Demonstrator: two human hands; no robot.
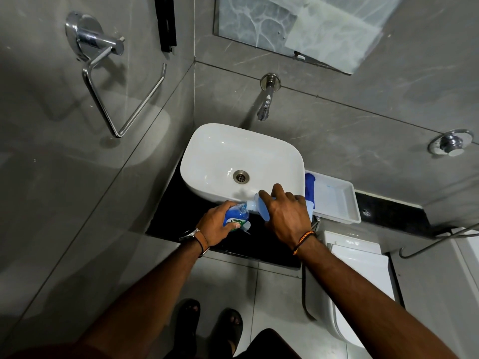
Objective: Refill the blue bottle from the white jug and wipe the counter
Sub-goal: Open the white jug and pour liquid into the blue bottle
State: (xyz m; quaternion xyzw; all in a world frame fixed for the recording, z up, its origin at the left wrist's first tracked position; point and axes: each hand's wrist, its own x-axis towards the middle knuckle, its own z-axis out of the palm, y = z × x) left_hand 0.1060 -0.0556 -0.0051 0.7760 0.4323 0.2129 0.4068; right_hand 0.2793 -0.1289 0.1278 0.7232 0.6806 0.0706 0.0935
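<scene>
The blue bottle [236,216], small with a green label, stands on the black counter [176,218] in front of the white sink [207,156]. My left hand [216,221] is wrapped around its side. My right hand [286,212] grips the white jug [255,204], which shows blue liquid inside. The jug is tipped to the left with its spout at the open neck of the bottle. A white pump cap [246,226] lies on the counter just right of the bottle. A blue cloth [309,186] lies at the left end of a white tray [337,200].
A wall tap [265,107] hangs over the sink. A chrome towel ring [121,99] is mounted on the left wall. The white toilet [360,275] stands below the counter's right end. A hose [304,288] hangs beside it. My feet [210,322] are on the tiled floor.
</scene>
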